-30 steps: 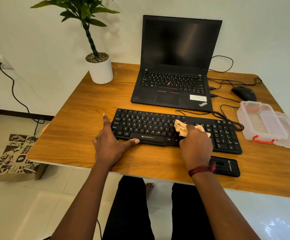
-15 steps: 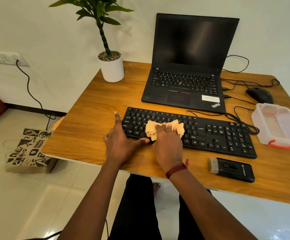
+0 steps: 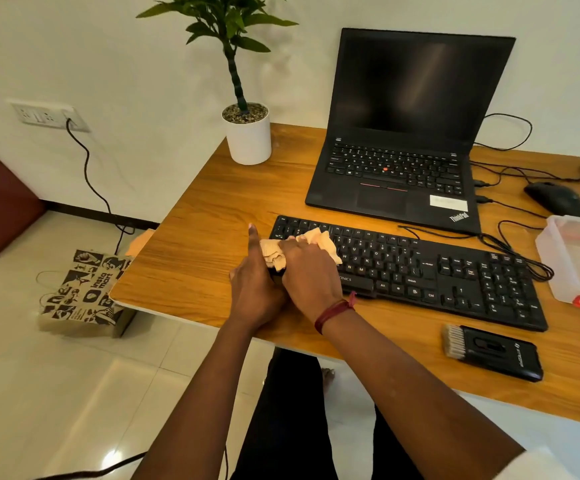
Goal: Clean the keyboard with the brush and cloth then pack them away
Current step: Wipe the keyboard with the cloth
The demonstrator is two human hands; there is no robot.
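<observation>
Wiping is going on at the left end of the keyboard (image 3: 420, 271): the right hand (image 3: 311, 271) is pressing a crumpled beige cloth (image 3: 316, 240) onto the keys there, its grip closed around the cloth. The left hand (image 3: 255, 285) is bracing the keyboard's left edge, fingers pressed together and pointing to 12 o'clock, holding nothing that I can see.

I am judging the task to be about in the middle. The brush (image 3: 493, 351) is lying on the desk (image 3: 212, 216) at 5 o'clock from the keyboard, untouched. The clear box (image 3: 572, 258) is waiting open at 3 o'clock, so packing is not yet done.

Writing I can read: "ThinkPad" on the laptop (image 3: 406, 133), "ONICS" on the keyboard's front edge, and "insta mart" on the paper bag (image 3: 80, 292) standing on the floor at 9 o'clock. The brush's logo is too small to read.
</observation>
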